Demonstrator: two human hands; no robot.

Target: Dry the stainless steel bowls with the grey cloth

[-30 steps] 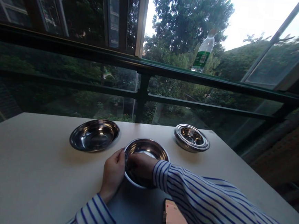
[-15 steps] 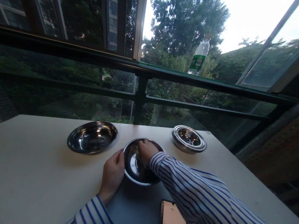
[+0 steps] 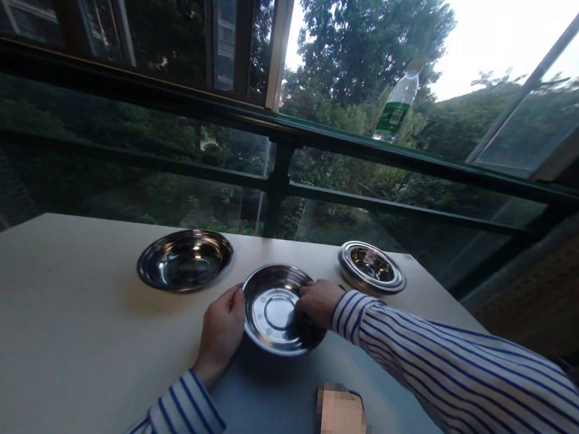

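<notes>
A shiny stainless steel bowl (image 3: 278, 312) is in front of me, its inside facing up. My left hand (image 3: 221, 329) grips its left rim, thumb on top. My right hand (image 3: 320, 302) reaches over the right rim with curled fingers against the inner right wall. Whether anything is pinched in those fingers is hidden. A wider steel bowl (image 3: 184, 264) sits to the left, beyond my left hand. Past my right hand, a stack of steel bowls (image 3: 372, 267) stands at the back right.
All of this is on a white table (image 3: 79, 341). A phone-like object (image 3: 343, 422), pixelated, lies at the front edge. A green-labelled plastic bottle (image 3: 396, 112) stands on the dark railing (image 3: 326, 138) behind the table.
My right hand has moved from the bowl's upper middle to its right inner wall, uncovering the bottom. My left hand keeps its grip. The whole view has shifted slightly.
</notes>
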